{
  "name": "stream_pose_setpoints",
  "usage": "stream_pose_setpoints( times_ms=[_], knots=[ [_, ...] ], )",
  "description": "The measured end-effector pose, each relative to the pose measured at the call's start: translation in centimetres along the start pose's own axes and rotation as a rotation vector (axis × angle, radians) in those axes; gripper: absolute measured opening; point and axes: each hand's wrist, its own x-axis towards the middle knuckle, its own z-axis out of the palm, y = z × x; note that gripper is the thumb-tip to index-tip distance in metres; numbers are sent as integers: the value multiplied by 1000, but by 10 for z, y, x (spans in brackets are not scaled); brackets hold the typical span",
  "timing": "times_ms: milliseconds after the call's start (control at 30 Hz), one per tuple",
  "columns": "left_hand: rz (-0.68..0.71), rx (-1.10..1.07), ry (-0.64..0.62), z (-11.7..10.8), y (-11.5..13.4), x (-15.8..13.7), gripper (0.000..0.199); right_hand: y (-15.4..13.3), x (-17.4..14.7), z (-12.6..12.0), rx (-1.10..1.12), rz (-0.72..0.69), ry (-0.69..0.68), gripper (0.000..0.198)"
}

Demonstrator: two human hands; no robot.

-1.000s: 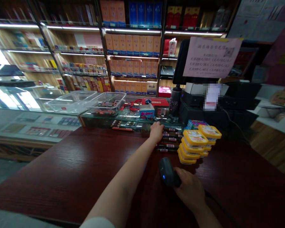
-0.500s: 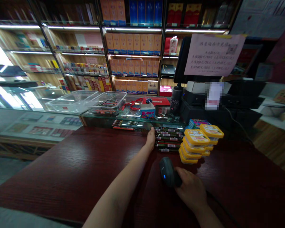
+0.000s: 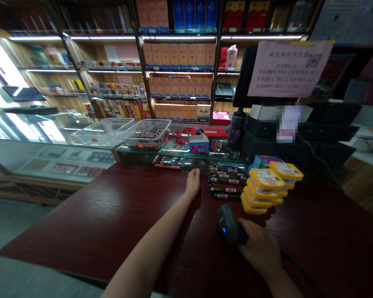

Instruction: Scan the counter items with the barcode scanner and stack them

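My right hand [image 3: 261, 248] grips a dark handheld barcode scanner [image 3: 227, 223] with a blue light lit, its head tilted to the left above the counter. A cable runs from it to the lower right. My left hand [image 3: 193, 183] is closed, its fingers curled, with nothing visible in it. It is just left of a stack of dark wrapped sticks [image 3: 226, 181] with white barcode labels, a small gap between them. To the right of these sticks stand stacked clear tubs with yellow lids [image 3: 267, 179].
Behind the tubs lie colourful packets [image 3: 264, 160]. A glass display case [image 3: 174, 154] borders the dark red counter [image 3: 112, 215], carrying a small blue-pink box [image 3: 199, 144] and clear plastic trays [image 3: 147, 131]. A monitor with a pink paper sign [image 3: 289, 68] stands at the right.
My left hand has moved left, away from the wrapped sticks. The whole view has shifted slightly. My right hand still holds the scanner in about the same place.
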Motion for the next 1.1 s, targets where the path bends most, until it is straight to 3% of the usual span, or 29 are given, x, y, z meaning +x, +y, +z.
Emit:
stream_pose_setpoints(
  times_ms=[133,267,433,633,833,967,1100],
  knots=[
    [94,420,96,-57,-10,3,25,4,-3,5,40,-20,41,34],
    [84,763,166,-106,-11,17,27,6,-4,11,42,-29,49,33],
    [82,1100,46,-138,-12,46,35,7,-3,15,22,-9,24,36],
    [128,1241,-87,-151,-10,59,33,9,-2,16,10,14,-21,33],
    [151,1357,-69,-157,-1,50,26,7,0,14,1,30,-16,32],
    [155,1287,-83,-155,2,33,19,5,1,13,11,18,13,33],
    [114,1104,-37,-132,12,3,18,5,1,11,-2,-27,22,32]
  ],
)
